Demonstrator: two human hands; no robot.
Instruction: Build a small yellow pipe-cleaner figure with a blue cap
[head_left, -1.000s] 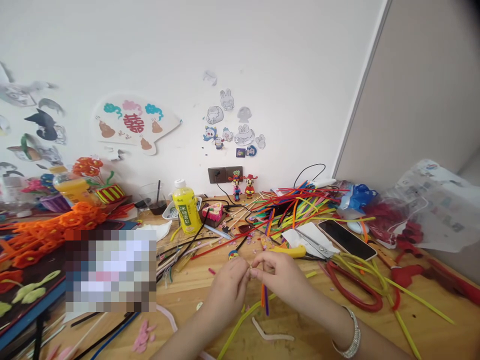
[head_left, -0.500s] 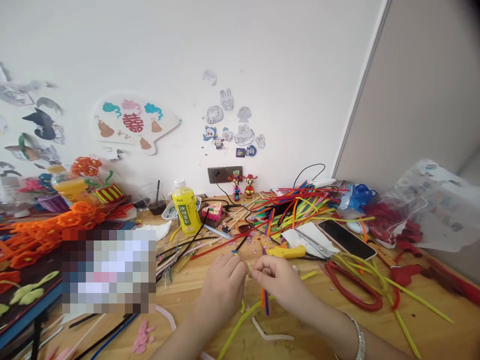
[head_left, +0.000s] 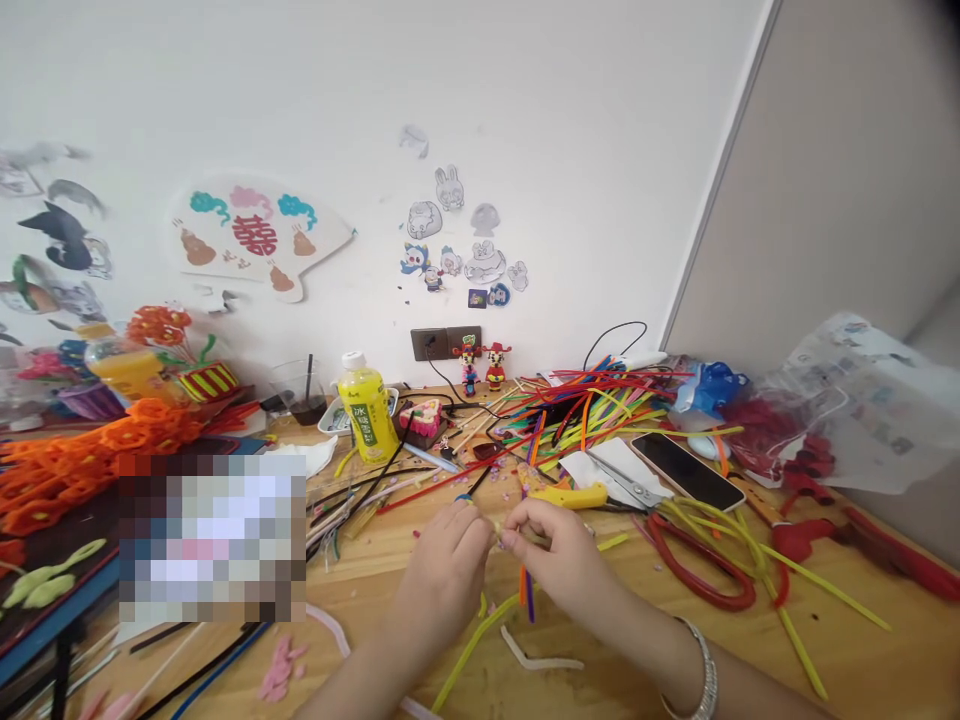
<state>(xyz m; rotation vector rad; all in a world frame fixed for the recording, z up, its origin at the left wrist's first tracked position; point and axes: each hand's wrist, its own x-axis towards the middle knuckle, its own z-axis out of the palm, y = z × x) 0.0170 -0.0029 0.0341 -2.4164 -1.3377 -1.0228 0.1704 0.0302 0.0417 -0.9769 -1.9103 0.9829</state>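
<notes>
On the far left of a wooden craft table, a heap of orange pipe-cleaner flowers (head_left: 90, 450) lies well apart from the person's hands. Beyond them stands a yellow drink bottle (head_left: 367, 413). Moving right, the left hand (head_left: 442, 570) is curled, its fingertips closed on a tiny pale piece (head_left: 496, 530), too small to identify, and the right hand (head_left: 555, 560) pinches it from the other side. Orange and purple pipe cleaners (head_left: 526, 590) hang below the right hand. Farther right lie metal scissors (head_left: 630, 482) and a phone (head_left: 686, 472). The risk is a loosened pinch — the piece could drop among the scattered stems and specks and be hard to find.
</notes>
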